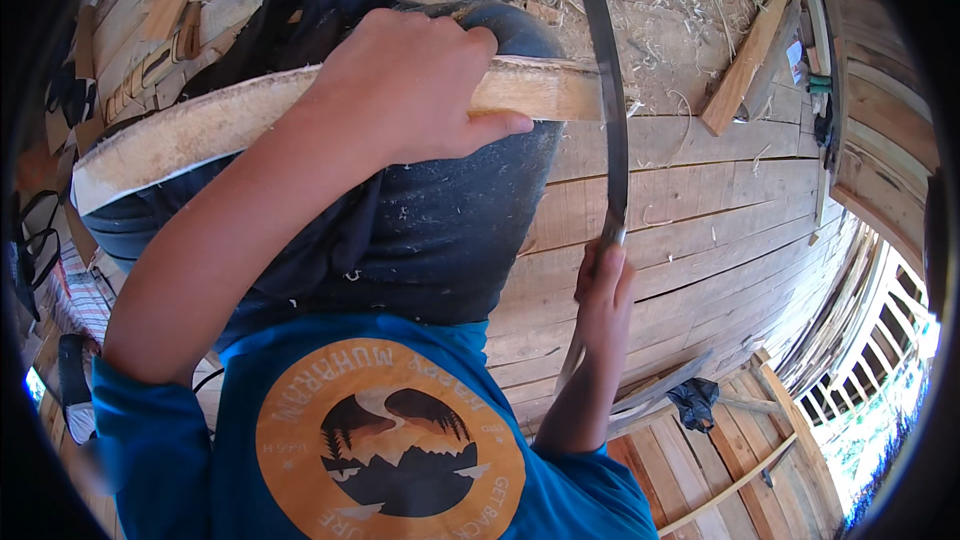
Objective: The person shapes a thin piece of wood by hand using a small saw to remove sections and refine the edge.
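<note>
A long, slightly curved wooden plank with a rough pale face lies across my lap. My left hand grips it near its right end, the thumb along the near edge and the other fingers mostly hidden over the far side. To the right, my right hand is closed round the handle of a machete. Its long dark blade points away from me and crosses the plank's right end. Whether the edge touches the wood or passes just beside it, I cannot tell.
Curly wood shavings litter the far part of the board floor. Cut timber lies at the far right beside a wooden wall. A black plastic bag rests at the lower right. Dark cloth bunches beyond the plank.
</note>
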Demonstrator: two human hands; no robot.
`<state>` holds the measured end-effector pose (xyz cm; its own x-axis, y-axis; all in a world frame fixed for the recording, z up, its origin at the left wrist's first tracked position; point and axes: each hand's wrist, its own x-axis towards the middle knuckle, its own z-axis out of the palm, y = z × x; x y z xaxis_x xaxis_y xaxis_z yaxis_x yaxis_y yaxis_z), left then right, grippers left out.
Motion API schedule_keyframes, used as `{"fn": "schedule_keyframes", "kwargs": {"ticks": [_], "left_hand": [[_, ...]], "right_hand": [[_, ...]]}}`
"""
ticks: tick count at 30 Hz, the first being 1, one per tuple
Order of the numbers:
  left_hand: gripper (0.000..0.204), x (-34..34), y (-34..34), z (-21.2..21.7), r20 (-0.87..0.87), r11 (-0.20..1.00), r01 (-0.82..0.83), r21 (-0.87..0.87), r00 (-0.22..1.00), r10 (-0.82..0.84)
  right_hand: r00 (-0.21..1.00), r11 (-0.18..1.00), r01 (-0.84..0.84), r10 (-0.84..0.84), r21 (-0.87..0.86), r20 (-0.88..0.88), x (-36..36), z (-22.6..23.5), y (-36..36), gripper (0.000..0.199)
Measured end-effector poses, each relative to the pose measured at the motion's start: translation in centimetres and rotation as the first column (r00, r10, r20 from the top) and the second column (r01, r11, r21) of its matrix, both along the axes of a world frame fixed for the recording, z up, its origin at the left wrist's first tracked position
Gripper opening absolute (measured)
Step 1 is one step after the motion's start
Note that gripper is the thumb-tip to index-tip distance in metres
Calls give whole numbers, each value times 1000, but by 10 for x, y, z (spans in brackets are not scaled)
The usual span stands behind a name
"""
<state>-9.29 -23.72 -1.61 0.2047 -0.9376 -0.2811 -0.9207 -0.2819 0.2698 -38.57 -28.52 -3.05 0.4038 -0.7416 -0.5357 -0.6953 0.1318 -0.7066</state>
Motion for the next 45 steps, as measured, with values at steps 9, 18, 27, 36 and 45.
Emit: {"fn": "schedule_keyframes", "kwargs": {"ticks": [9, 18, 27, 36, 45], "left_hand": [[63, 3, 1, -1, 20, 1000, -8, -1, 1000, 8], [61, 2, 1, -2, 17, 1000, 23, -3, 1000, -23], [63, 1, -3, 0, -5, 999, 14, 34, 1000, -13], [61, 2, 4, -5, 16, 996, 14, -86, 1000, -12], [59, 7, 4, 3, -18, 998, 46, -32, 999, -47]], "right_hand": [[998, 997, -54, 55, 48, -22, -10, 17, -11, 48], [997, 997, -76, 76, -6, 27, 37, -4, -27, 52], [998, 997, 50, -48, 54, -38, -26, 22, 16, 51], [992, 993, -118, 118, -12, -34, 25, -2, -22, 53], [992, 992, -126, 125, -24, -23, 3, -2, -7, 55]]}}
